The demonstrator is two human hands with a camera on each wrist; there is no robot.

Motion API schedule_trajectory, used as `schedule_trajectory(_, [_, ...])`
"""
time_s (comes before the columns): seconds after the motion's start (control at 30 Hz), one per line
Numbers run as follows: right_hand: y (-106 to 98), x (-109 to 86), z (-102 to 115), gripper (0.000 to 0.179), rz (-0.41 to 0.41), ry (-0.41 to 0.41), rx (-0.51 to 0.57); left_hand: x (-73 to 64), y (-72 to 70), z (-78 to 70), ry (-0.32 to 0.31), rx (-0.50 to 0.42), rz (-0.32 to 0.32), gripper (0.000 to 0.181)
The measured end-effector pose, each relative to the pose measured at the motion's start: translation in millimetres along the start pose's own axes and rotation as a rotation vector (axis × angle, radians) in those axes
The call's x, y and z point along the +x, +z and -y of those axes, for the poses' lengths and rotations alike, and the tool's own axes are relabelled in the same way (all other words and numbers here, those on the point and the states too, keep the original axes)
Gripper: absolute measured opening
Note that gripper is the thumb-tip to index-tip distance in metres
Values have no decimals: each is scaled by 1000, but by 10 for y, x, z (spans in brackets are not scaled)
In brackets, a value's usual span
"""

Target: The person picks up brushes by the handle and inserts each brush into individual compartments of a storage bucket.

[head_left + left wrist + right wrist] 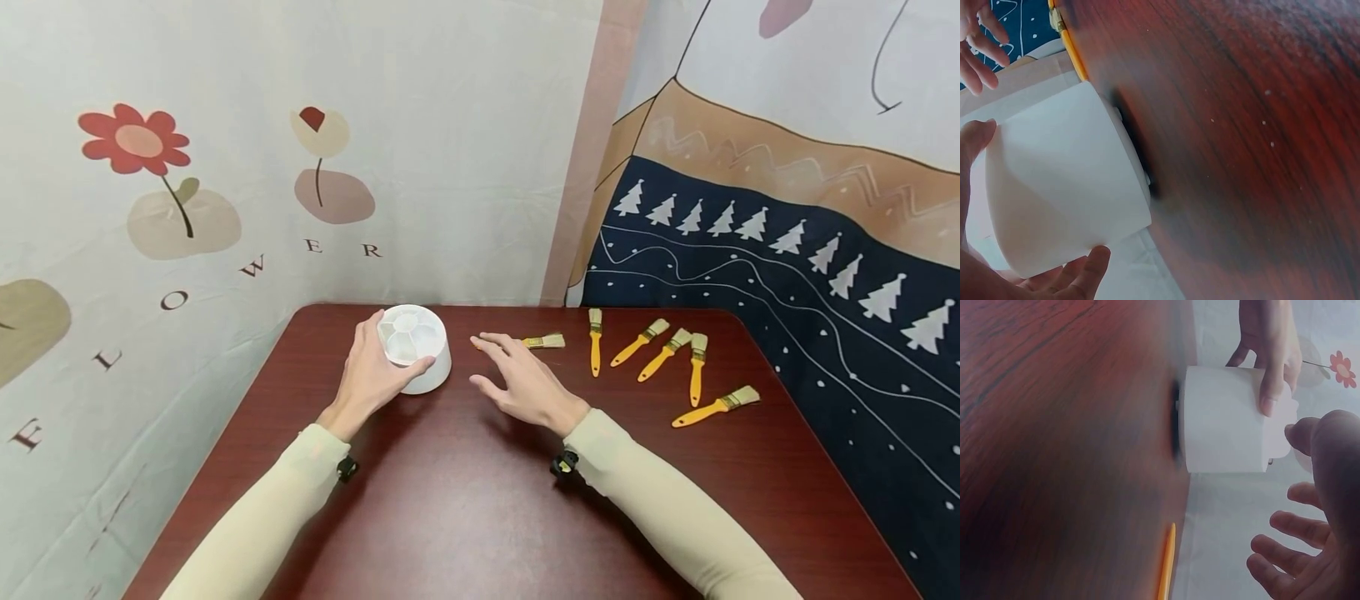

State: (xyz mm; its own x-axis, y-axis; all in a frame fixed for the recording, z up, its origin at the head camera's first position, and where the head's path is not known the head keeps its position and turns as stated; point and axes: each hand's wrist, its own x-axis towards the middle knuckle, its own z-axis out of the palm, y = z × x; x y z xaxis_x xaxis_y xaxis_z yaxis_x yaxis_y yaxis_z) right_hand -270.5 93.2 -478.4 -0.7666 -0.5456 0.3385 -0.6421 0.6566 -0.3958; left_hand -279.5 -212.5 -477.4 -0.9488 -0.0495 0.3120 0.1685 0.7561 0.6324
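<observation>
A white round desk organizer [430, 379] with several compartments in its top stands upright on the table, left of the middle. My left hand [369, 371] grips it from the left, the thumb across the near side of the rim and the fingers round the far side. In the left wrist view its smooth outer wall [1066, 175] fills the space between thumb and fingers. My right hand [528, 387] hovers to its right, fingers spread and apart from it, holding nothing. Just beyond that hand lies a paintbrush [553, 341], its yellow handle mostly hidden by the fingers.
Several more yellow-handled paintbrushes lie spread over the right side of the dark red table [480, 517], among them one upright in view [596, 354] and one near the right edge [708, 412]. Printed cloth [465, 167] hangs behind the table's back edge.
</observation>
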Motion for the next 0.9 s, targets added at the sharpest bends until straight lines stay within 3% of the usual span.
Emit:
schedule_trajectory(0.43, [180, 204, 150, 66, 68, -63, -25, -29, -13, -6, 32, -22, 34, 122])
schedule_trajectory(0.9, [227, 190, 165, 59, 54, -112, -57, -76, -46, 4, 69, -35, 76, 124])
